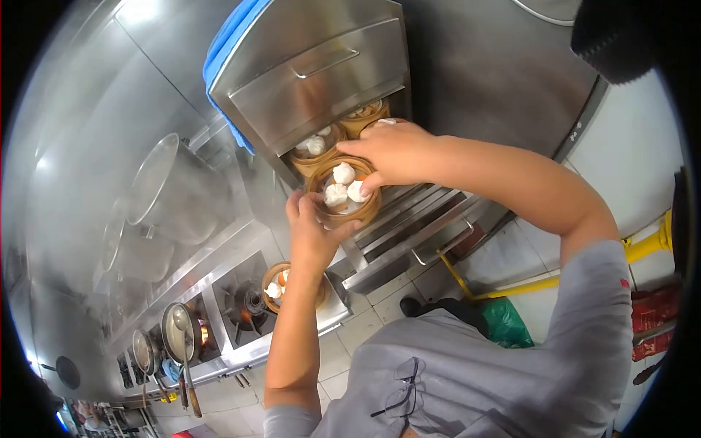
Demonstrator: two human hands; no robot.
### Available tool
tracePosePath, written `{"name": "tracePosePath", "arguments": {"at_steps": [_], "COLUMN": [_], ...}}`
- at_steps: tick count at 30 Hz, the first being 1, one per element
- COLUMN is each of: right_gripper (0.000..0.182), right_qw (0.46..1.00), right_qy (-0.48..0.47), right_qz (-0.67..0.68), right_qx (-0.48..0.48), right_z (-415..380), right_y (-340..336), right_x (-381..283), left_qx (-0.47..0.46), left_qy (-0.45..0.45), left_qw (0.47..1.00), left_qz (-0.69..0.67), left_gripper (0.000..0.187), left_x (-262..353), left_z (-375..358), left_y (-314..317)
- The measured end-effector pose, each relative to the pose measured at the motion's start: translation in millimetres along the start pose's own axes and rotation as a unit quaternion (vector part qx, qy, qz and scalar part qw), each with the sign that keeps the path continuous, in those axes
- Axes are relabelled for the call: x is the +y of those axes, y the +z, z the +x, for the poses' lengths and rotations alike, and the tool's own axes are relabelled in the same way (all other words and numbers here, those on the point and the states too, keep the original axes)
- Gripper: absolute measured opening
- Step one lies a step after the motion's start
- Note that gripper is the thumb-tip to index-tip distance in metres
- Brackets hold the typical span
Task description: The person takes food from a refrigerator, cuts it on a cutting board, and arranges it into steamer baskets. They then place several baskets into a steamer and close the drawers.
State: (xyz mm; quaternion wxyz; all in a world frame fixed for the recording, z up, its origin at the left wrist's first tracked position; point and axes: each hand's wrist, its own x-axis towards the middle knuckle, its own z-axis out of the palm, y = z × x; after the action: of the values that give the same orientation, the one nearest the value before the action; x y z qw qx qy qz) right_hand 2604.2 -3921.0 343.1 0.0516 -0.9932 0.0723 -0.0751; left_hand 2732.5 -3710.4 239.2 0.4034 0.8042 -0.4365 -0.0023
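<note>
Between my hands is a round bamboo steamer basket (pixel 374 209) holding several white buns (pixel 336 194), at the mouth of an open steel steamer drawer. My left hand (pixel 312 230) grips the basket's near left side, fingertips over the rim and thumb along the lower wall. My right hand (pixel 394 155) reaches across from the right, its thumb at the rim beside one bun and its forefinger along the far edge. Behind it in the cabinet stand another bamboo basket with buns (pixel 315 144) and a further basket (pixel 364 111), partly hidden by my right hand.
The steel steamer cabinet (pixel 321 80) has a closed drawer above and a blue cloth (pixel 232 51) on its side. A bamboo basket (pixel 268 301) with buns sits at the stove's end, behind my left forearm. Pans (pixel 175 332) stand over burners. A yellow rail (pixel 522 289) runs at right.
</note>
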Motion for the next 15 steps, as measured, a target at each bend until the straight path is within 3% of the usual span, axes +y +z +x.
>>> {"name": "tracePosePath", "arguments": {"at_steps": [3,6,8,11,13,15], "right_gripper": [0.063,0.046,0.036,0.028,0.027,0.034], "right_qw": [0.987,0.96,0.947,0.928,0.928,0.923], "right_qy": [-0.048,-0.055,-0.039,-0.036,-0.031,0.028], "right_qz": [-0.007,0.122,0.148,0.106,0.112,-0.012], "right_qx": [0.156,0.245,0.283,0.355,0.354,0.384], "right_z": [-53.4,-112.9,-146.5,-183.4,-201.9,-216.2], "right_y": [-25.2,-31.8,-11.5,47.6,88.6,120.8], "right_x": [-4.7,-14.2,-14.5,-13.7,-21.4,-29.8], "left_qx": [0.025,0.119,0.163,0.148,0.187,0.201], "left_qy": [0.012,0.038,0.066,0.055,0.099,0.089], "left_qw": [0.999,0.988,0.973,0.979,0.969,0.969], "left_qz": [-0.024,0.088,0.149,0.126,0.129,0.113], "left_gripper": [0.078,0.077,0.081,0.076,0.075,0.07], "left_x": [-5.8,-2.4,-5.9,-19.8,-23.0,-37.4], "left_z": [-0.8,2.5,10.7,19.8,14.9,-6.8], "left_y": [5.3,10.3,14.0,16.9,15.6,1.8]}}
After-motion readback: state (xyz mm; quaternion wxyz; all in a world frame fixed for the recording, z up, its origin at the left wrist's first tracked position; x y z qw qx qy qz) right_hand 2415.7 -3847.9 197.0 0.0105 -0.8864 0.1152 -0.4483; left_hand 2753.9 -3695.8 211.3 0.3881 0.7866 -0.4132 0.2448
